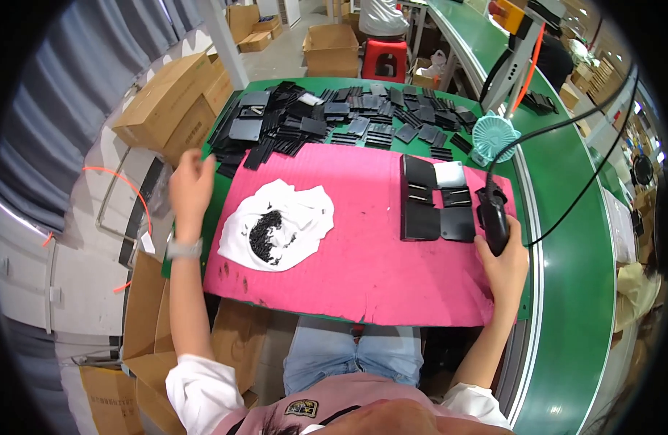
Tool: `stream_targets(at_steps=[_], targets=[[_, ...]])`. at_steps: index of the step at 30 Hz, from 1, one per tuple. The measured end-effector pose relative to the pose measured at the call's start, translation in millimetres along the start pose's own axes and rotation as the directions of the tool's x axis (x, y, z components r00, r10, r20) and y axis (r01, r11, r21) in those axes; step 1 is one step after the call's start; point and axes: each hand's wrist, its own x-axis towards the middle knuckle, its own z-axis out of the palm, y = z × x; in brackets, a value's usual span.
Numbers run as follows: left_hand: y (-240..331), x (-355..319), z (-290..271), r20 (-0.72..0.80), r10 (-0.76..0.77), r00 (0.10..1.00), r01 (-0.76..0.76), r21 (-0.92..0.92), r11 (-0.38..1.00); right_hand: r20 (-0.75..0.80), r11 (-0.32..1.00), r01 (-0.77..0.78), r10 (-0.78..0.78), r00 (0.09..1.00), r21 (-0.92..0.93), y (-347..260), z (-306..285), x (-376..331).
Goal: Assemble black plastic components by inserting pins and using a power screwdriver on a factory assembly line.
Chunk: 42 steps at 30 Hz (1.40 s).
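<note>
My right hand point(504, 272) is wrapped round a black corded tool point(496, 226) that looks like an electric screwdriver, at the right of the pink mat point(363, 290). Just left of it lie flat black casings point(421, 222), a shiny silver-grey plate point(450, 175) and small black pieces with metal pins point(456, 197). My left hand point(191, 187) is raised beyond the mat's left edge, fingers loosely bent and apart, with nothing visible in them. A white cloth point(309, 217) on the mat's left carries a heap of tiny black screw-like pieces point(265, 235).
Black flat parts point(290, 123) are piled across the green table's far side. A teal fan point(493, 138) stands beyond the tool, whose cable point(558, 129) loops rightward. Cardboard boxes point(167, 101) stand left; a green conveyor point(573, 312) runs along the right. Someone sits on a red stool point(384, 59).
</note>
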Motion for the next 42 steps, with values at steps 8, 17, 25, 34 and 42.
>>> stream_targets(at_steps=[8,17,25,34,42], targets=[[16,82,119,0.077,-0.001,0.997,-0.035,0.471,0.882,-0.143,0.993,-0.057,0.041,0.989,-0.106,16,16,4],[13,78,102,-0.103,0.133,0.986,-0.129,0.045,0.991,-0.211,0.988,-0.022,-0.011,0.977,-0.156,15,19,4],[138,-24,9,0.155,0.264,0.952,-0.075,-0.718,0.692,-0.323,0.806,0.578,-0.516,0.793,0.131,-49,12,6],[158,-66,26,0.066,0.246,0.967,-0.025,-0.937,0.348,-0.074,0.555,0.811,-0.815,0.574,0.184,-122,31,9],[132,-83,69,0.453,0.368,0.812,0.567,-0.461,-0.683,-0.056,0.338,0.872,-0.923,0.380,0.356,-186,63,-13]])
